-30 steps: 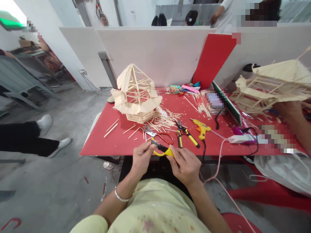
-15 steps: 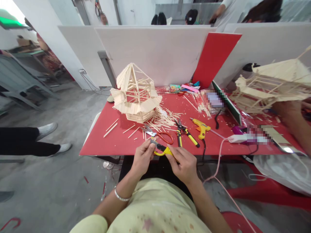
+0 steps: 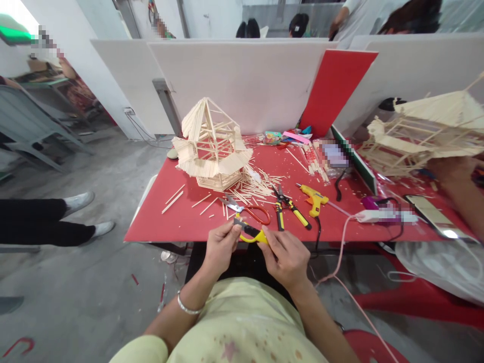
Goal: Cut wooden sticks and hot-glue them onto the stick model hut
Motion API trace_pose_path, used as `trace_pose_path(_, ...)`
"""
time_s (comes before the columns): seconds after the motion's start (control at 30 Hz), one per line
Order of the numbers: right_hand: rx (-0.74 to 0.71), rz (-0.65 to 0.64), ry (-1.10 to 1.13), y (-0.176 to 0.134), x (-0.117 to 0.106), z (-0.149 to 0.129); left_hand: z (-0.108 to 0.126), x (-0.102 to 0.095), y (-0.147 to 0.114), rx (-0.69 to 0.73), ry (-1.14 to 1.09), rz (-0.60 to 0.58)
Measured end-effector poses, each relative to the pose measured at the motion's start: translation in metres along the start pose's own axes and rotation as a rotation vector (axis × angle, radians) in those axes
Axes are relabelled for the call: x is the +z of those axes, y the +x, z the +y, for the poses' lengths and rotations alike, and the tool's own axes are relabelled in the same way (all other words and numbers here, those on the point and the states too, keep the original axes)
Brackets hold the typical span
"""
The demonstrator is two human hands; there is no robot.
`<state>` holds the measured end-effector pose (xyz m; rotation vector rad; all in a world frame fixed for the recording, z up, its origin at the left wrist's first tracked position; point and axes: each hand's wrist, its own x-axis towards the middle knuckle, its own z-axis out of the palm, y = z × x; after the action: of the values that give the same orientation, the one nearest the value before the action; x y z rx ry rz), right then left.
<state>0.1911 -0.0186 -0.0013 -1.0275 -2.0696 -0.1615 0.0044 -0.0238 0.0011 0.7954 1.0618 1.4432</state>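
Note:
Between my hands, over the table's front edge, is a yellow-and-black hand tool [image 3: 249, 229] with a flat grey end and a curved yellow loop beneath; its exact kind is unclear. My left hand [image 3: 223, 245] pinches its grey end. My right hand [image 3: 286, 252] is closed on its yellow end. Just beyond lie red-handled scissors [image 3: 257, 215], blades pointing left, and yellow-and-black pliers [image 3: 297, 214] with spread handles. A yellow glue gun [image 3: 314, 199] rests to their right. Behind the scissors stands a stick-built pavilion model [image 3: 212, 161] with a partly covered roof.
Loose wooden sticks [image 3: 257, 187] are scattered on the red tabletop [image 3: 151, 222]. To the right are a power strip [image 3: 378, 216], a phone [image 3: 434, 214] and another stick model [image 3: 423, 131], with another person's arm [image 3: 459, 184] beside it. White panels [image 3: 242, 85] stand behind.
My right hand has shifted very slightly right, still on the tool. At far right, the other person's arm has moved a little and the phone is more visible.

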Motion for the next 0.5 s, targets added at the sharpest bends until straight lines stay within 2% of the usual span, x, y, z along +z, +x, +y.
trace_pose_path(0.17, -0.01, 0.04, -0.059, 0.0, -0.001, 0.0, 0.003, 0.002, 0.001, -0.052, -0.039, -0.022)
trace_pose_path(0.23, 0.068, 0.082, -0.025, 0.0, 0.0, 0.002, 0.007, 0.003, 0.001, -0.08, -0.076, -0.033)
trace_pose_path(0.37, 0.302, 0.194, 0.177, -0.001, 0.001, 0.01, 0.012, 0.004, 0.003, -0.132, -0.111, -0.024)
trace_pose_path(0.5, 0.368, 0.084, 0.305, -0.001, 0.0, 0.013, 0.012, 0.003, 0.005, -0.162, -0.113, 0.015)
